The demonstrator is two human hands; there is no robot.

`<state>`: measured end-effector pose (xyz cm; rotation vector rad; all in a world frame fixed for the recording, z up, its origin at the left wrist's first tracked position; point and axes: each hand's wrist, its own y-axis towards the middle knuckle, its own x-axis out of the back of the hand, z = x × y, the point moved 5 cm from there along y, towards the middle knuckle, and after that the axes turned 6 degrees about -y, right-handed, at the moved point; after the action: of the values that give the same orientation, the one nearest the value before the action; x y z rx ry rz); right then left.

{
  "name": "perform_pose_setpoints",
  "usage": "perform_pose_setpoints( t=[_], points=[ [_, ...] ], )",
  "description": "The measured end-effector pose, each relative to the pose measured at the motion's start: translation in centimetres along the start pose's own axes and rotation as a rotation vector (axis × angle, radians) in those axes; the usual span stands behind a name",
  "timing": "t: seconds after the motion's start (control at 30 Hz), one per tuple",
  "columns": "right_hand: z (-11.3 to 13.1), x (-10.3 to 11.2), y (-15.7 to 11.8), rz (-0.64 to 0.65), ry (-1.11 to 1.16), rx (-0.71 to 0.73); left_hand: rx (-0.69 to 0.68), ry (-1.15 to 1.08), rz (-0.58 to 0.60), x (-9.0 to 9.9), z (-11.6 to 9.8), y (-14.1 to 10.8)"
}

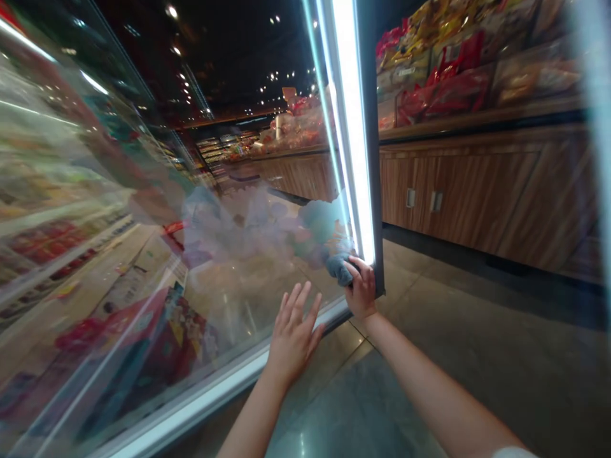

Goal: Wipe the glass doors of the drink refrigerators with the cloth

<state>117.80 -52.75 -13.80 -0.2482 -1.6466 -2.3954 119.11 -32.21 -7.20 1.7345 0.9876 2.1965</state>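
Observation:
A glass door (248,292) with a pale lower frame stands at an angle across the view, a bright light strip (356,127) running up its far edge. My left hand (294,327) is at the glass near the bottom frame, fingers spread, holding nothing. In the lower corner of the door, beside the end of the light strip, my right hand (361,286) has its fingers curled on a bunched grey-blue cloth (339,268) against the glass. Cloudy coloured shapes show on the glass above my hands.
Blurred shelves of packaged goods (42,242) fill the left side. At the right, a wooden counter (468,184) with cabinet doors carries red and yellow packages (443,70). Shiny floor tiles (429,331) lie below.

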Motion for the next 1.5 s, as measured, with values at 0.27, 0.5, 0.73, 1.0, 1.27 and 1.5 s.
perform_pose_setpoints(
  t=[0.27, 0.5, 0.73, 1.0, 1.27, 1.5],
  points=[
    [1.3, -0.4, -0.5, 0.086, -0.006, -0.034, 0.004, 0.019, 0.04, -2.3, 0.5, -1.6],
    [-1.5, 0.4, 0.8, 0.029, 0.025, -0.013, 0.002, -0.005, 0.078, -2.6, 0.3, -1.5],
    [4.1, -1.9, -7.1, -0.031, 0.111, -0.339, 0.026, 0.006, 0.067, -2.9, 1.5, -3.2],
    [0.9, -1.8, -5.0, 0.141, 0.217, -0.197, -0.014, -0.026, 0.002, -2.1, 2.5, -4.7],
    [5.1, -2.7, -6.9, -0.009, 0.084, -0.324, 0.031, 0.027, 0.049, -0.6, 4.8, -8.8],
    [8.8, -2.6, -8.6, 0.298, 0.117, 0.195, 0.033, 0.054, 0.019, 0.8, 6.8, -12.2]
  ],
)
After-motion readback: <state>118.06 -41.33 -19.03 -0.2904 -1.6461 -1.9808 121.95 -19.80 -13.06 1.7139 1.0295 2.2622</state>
